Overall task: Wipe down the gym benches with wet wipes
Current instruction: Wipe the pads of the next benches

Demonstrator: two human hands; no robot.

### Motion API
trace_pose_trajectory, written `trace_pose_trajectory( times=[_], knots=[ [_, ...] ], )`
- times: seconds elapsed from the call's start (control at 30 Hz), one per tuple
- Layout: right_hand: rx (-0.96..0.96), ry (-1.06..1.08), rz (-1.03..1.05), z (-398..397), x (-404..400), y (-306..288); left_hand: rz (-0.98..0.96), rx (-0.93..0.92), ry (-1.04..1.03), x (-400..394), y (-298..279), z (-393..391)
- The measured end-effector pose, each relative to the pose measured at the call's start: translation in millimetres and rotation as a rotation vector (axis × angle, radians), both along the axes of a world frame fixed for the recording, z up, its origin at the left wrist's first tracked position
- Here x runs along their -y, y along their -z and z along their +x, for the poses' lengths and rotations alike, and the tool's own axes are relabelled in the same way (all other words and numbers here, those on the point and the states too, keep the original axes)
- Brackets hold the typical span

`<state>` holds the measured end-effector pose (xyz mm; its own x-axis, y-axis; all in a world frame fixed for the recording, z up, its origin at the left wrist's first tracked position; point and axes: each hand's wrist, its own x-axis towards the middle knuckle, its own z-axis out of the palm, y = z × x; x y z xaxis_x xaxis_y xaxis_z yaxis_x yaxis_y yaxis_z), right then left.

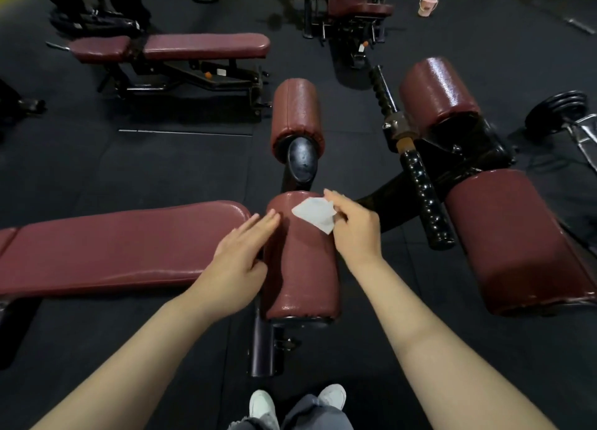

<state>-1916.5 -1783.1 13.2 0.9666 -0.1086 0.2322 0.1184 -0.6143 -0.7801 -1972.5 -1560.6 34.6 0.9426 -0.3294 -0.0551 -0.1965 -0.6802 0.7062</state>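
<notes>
A maroon roller pad of the gym bench lies right in front of me, glossy and wet-looking. My right hand pinches a white wet wipe against the far top of this pad. My left hand rests with straight fingers on the pad's left side. The bench's long maroon seat pad stretches away to the left. A second roller pad sits beyond, and two larger rollers are on the right.
Another maroon flat bench stands at the back left, and a machine with a maroon seat at the back. A pink cup stands on the black floor. Weight plates lie at the right. My white shoes are below.
</notes>
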Motion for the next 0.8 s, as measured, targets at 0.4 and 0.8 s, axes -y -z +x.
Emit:
trace_pose_trajectory(
  times=[0.4, 0.8],
  knots=[
    [0.144, -0.218, -0.042, -106.2, 3.6, -19.3, -0.069, -0.081, 0.019, -12.9, 23.9, -1.4],
    [-0.023, -0.129, -0.424, 19.7, -59.4, -48.1, -0.193, -0.217, -0.089, -14.9, 39.7, -17.1]
  ],
)
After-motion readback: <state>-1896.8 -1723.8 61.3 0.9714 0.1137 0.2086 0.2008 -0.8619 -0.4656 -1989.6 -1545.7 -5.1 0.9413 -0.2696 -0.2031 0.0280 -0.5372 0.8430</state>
